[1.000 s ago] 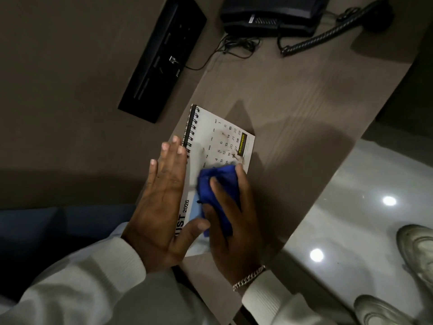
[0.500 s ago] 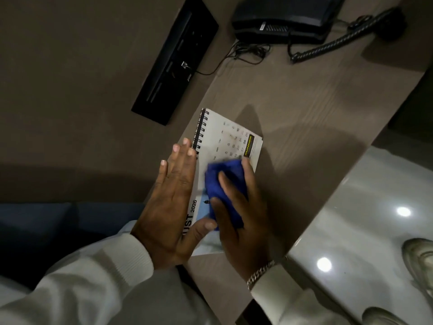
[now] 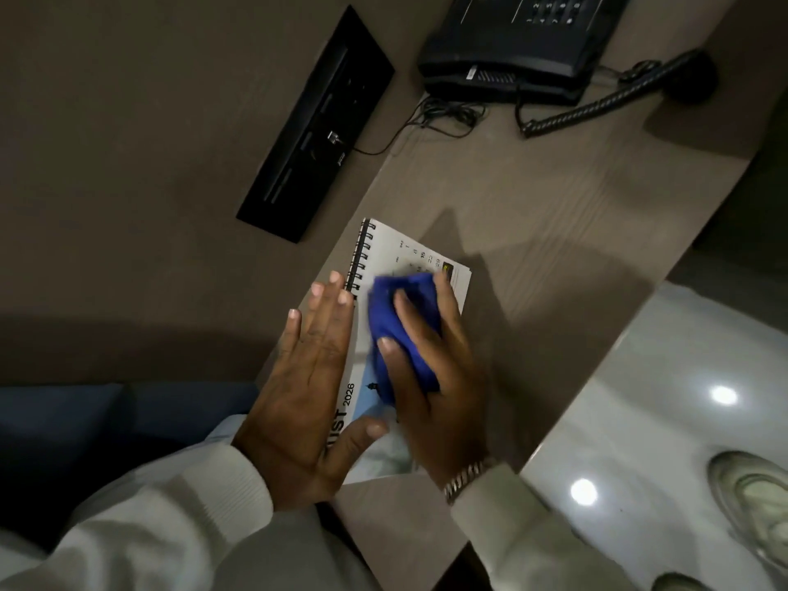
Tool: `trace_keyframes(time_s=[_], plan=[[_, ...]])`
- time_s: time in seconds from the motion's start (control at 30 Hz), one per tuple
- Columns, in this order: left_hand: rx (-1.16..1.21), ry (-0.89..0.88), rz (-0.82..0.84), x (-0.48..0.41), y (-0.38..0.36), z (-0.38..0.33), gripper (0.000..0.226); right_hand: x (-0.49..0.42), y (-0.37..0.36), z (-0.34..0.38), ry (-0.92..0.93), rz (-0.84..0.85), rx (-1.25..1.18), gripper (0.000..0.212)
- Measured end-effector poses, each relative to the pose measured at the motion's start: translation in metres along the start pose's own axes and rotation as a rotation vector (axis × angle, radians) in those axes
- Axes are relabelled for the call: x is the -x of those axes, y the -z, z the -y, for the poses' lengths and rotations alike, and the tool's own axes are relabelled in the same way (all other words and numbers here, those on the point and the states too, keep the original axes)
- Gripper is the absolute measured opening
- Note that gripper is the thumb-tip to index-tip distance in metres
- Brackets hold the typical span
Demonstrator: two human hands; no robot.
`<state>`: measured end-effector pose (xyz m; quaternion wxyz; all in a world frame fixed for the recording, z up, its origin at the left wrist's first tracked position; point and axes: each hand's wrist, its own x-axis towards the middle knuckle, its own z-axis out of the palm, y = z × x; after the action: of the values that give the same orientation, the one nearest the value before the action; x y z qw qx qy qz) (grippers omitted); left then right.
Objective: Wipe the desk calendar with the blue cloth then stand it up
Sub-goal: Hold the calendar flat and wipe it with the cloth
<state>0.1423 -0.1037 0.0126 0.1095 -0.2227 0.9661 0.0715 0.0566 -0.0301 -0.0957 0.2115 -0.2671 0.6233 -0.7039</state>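
The white spiral-bound desk calendar [image 3: 396, 253] lies flat on the brown desk [image 3: 554, 215], its black coil along the left edge. My left hand [image 3: 305, 394] presses flat on the calendar's left side, fingers spread, and covers part of the printed month. My right hand [image 3: 443, 368] grips the bunched blue cloth [image 3: 401, 326] and holds it down on the middle of the page. The date grid shows beyond the cloth at the far end. The calendar's near end is mostly hidden under both hands.
A black recessed socket panel [image 3: 315, 130] sits in the desk to the far left. A black desk phone [image 3: 520, 40] with a coiled cord [image 3: 597, 106] stands at the back. The desk's right edge drops to a glossy floor [image 3: 639, 420] where shoes [image 3: 750, 492] show.
My right hand has slid the blue cloth farther up the page toward the date grid, covering more of the dates. My left hand keeps its flat hold on the calendar.
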Motion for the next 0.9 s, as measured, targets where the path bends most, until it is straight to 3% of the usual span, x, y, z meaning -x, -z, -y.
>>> trace_keyframes(time_s=[0.13,0.23,0.37,0.5,0.57,0.63,0.73,0.9], plan=[[-0.003,0.015,0.014,0.000,0.001,-0.001,0.096,-0.032,-0.002,-0.009,-0.077,-0.133,-0.003,0.043],[0.003,0.020,0.019,0.000,0.003,-0.003,0.095,-0.014,0.007,-0.013,-0.247,-0.084,0.076,0.043],[-0.002,0.021,0.020,0.000,0.003,-0.003,0.094,0.023,0.014,-0.005,-0.104,0.046,0.103,0.048],[0.015,0.003,0.014,-0.001,0.002,-0.001,0.092,-0.009,0.003,0.002,0.043,0.061,0.044,0.044],[0.019,0.000,0.011,-0.001,0.001,-0.001,0.092,-0.030,-0.003,-0.001,0.019,-0.048,0.005,0.043],[0.015,0.001,0.011,-0.001,0.001,-0.001,0.094,-0.035,-0.003,-0.006,-0.127,-0.143,-0.006,0.042],[0.000,0.012,0.024,0.000,0.002,-0.001,0.094,-0.010,0.006,-0.012,-0.253,-0.068,0.096,0.044],[-0.031,0.000,0.020,0.000,0.002,-0.001,0.091,0.023,0.012,0.005,-0.118,0.041,0.074,0.044]])
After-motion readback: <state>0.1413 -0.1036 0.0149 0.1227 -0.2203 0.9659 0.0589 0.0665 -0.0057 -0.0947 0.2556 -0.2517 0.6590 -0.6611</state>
